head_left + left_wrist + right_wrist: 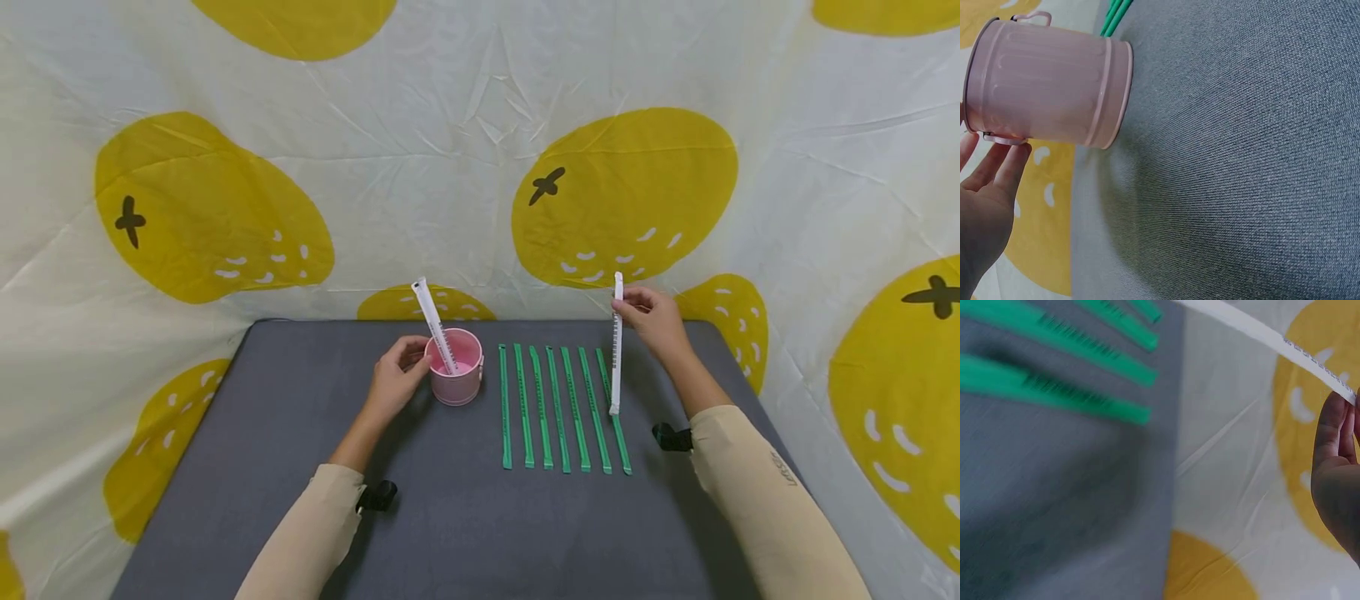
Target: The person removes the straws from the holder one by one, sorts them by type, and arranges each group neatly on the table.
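A small pink bucket point(456, 387) with small side handles stands on the table. My left hand point(397, 377) holds its left side, the fingertips point(1015, 164) at a side handle and the rim. White paper-wrapped straws point(431, 317) lean inside the bucket, their tops above the rim. At the right, my right hand point(654, 321) pinches another white paper-wrapped straw point(617, 350) near its upper end. This straw hangs nearly upright, printed in black, and its lower end overlaps the rightmost green strip in the head view.
Several green wrapped straws point(558, 408) lie side by side in a row on the dark grey table point(465, 525), right of the bucket. Behind the table's back edge hangs a pale cloth point(420, 208) with yellow fruit shapes.
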### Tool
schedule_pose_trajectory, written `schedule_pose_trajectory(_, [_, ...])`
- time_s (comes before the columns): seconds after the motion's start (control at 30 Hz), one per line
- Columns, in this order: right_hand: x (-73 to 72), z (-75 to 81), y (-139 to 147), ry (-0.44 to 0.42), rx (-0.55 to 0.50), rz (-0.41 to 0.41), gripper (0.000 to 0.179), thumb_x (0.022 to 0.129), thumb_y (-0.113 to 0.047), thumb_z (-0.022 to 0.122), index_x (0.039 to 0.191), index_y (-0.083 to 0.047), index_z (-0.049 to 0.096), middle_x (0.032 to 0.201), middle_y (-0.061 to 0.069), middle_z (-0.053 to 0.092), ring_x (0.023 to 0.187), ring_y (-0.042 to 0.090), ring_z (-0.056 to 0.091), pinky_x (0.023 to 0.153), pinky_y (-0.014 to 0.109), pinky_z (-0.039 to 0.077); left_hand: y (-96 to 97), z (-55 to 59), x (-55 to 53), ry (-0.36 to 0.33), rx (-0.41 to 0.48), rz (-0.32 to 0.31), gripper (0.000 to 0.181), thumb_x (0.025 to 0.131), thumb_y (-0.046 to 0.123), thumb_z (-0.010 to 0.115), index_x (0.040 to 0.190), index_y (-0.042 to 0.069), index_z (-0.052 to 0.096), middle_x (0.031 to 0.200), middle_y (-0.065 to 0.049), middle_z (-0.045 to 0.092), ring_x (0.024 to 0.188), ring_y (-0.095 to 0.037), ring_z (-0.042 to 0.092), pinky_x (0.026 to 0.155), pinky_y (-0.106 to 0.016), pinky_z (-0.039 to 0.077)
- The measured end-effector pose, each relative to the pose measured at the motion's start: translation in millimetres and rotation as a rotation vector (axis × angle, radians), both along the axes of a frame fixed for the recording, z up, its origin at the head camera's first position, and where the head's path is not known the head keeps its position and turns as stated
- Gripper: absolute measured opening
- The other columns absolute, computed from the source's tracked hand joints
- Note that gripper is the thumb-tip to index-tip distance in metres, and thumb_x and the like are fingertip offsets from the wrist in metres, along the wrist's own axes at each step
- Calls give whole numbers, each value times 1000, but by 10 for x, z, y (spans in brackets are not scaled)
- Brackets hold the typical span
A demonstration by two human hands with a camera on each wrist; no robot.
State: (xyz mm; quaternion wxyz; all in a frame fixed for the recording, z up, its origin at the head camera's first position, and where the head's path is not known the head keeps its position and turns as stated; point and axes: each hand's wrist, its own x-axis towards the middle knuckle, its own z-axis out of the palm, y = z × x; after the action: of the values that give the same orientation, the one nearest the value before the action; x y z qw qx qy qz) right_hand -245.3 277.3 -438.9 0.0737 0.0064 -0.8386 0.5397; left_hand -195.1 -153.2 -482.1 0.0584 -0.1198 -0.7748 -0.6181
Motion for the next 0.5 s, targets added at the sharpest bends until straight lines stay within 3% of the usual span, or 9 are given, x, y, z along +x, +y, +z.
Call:
schedule_pose_trajectory(0.1, [34, -137, 123, -24, 71, -4, 41, 101, -23, 68, 127, 8, 64, 93, -7, 67, 78, -3, 63, 69, 12, 56, 0, -6, -3, 8, -3, 11, 36, 95, -1, 70, 126, -15, 59, 124, -32, 66, 115, -49, 65, 104, -60, 51])
schedule_pose_trajectory(0.23, [85, -283, 244, -74, 143, -22, 41, 102, -25, 67, 128, 6, 63, 104, 10, 69, 79, -2, 62, 72, 16, 58, -8, -25, -23, -10, -4, 13, 37, 95, 1, 70, 127, -14, 59, 126, -32, 65, 118, -50, 64, 106, -59, 50])
schedule_pose_trajectory(0.3, [104, -348, 301, -98, 187, -30, 42, 102, -29, 66, 128, 5, 64, 107, 17, 69, 79, 2, 63, 74, 20, 59, -21, -117, -75, -10, -12, 17, 37, 96, 4, 71, 128, -10, 61, 126, -29, 66, 118, -47, 65, 107, -56, 50])
schedule_pose_trajectory(0.5, [123, -556, 463, -137, 272, -30, 43, 102, -31, 67, 124, 6, 65, 97, 15, 69, 78, 19, 66, 67, 21, 55, -37, -279, -186, -24, -23, 14, 39, 96, 5, 71, 130, -10, 59, 129, -33, 63, 120, -49, 63, 108, -59, 49])
